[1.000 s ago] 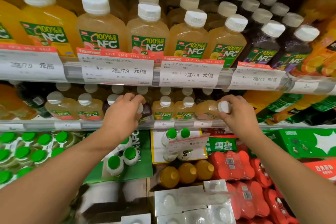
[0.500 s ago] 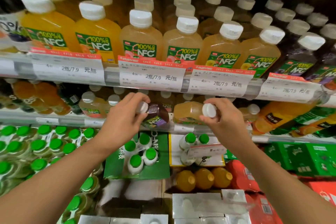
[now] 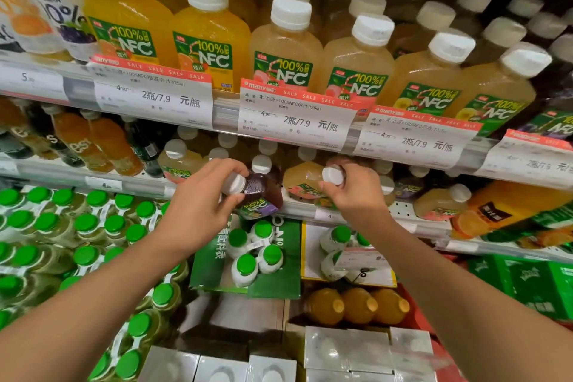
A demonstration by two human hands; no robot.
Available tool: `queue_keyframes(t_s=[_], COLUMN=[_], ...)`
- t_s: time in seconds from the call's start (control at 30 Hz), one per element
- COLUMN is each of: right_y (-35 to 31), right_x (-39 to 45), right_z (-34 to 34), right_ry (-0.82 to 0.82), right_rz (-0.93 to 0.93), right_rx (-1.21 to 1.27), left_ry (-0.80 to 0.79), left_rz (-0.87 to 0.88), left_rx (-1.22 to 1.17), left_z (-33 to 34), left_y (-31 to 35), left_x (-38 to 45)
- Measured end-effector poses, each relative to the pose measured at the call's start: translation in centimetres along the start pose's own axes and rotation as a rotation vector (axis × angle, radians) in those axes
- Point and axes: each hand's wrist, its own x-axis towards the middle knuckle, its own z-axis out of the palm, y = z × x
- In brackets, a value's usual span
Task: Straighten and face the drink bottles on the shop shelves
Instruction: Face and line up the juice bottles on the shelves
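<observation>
Left hand [image 3: 198,214] grips a tilted dark grape juice bottle [image 3: 262,192] by its cap; right hand [image 3: 353,192] pinches a pale juice bottle [image 3: 302,178] likewise, just beside. Either could slip and topple neighbours behind.

My left hand [image 3: 198,214] grips a dark purple juice bottle [image 3: 262,192] of glossy clear plastic; my right hand [image 3: 353,195] holds a pale peach juice bottle's [image 3: 302,180] smooth matt white plastic cap [image 3: 333,174].

Two bare forearms, no sleeves; left hand [image 3: 198,214], right hand [image 3: 356,195] ungloved; short trimmed nails.
</observation>
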Motion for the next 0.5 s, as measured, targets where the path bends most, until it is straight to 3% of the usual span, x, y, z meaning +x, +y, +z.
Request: queue_keyframes(t_s=[0.2,0.5], right_y=[-2.1,-3.9], right_x=[1.2,2.5], right_z=[0.2,1.4], right_ry=[-0.138,-0.198], right_rz=[0.090,-0.074], right_rx=[-0.176,-0.265], left_ry=[0.012,0.013], left_rz=[-0.019,-0.012], left_rx=[0.017,0.040], left_z=[-0.1,0.8], left_y=[-0.4,-0.5], left_x=[-0.1,0.2])
